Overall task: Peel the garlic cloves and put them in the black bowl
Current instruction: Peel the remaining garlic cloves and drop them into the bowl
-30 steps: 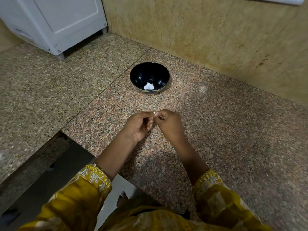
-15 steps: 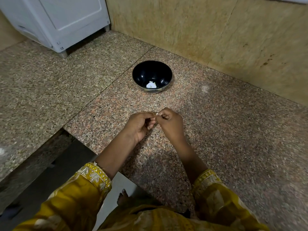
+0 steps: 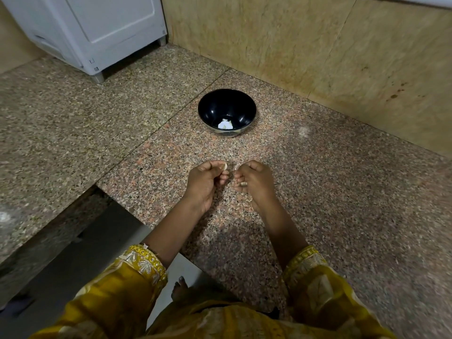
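Note:
The black bowl (image 3: pixel 227 111) stands on the granite counter, with a small white heap of peeled garlic (image 3: pixel 225 124) at its bottom. In front of it my left hand (image 3: pixel 208 182) pinches a pale garlic clove (image 3: pixel 225 166) between thumb and forefinger. A small gap away, my right hand (image 3: pixel 254 182) has curled fingers and pinches a thin scrap of garlic skin (image 3: pixel 236 167) at its fingertips.
A white appliance (image 3: pixel 97 30) stands at the back left on the counter (image 3: pixel 342 192). A tan stone wall (image 3: pixel 318 50) runs behind the bowl. The counter edge drops to the floor at the lower left.
My hands were joined on the clove; now they have drawn slightly apart, the left keeping the clove, the right taking a bit of skin.

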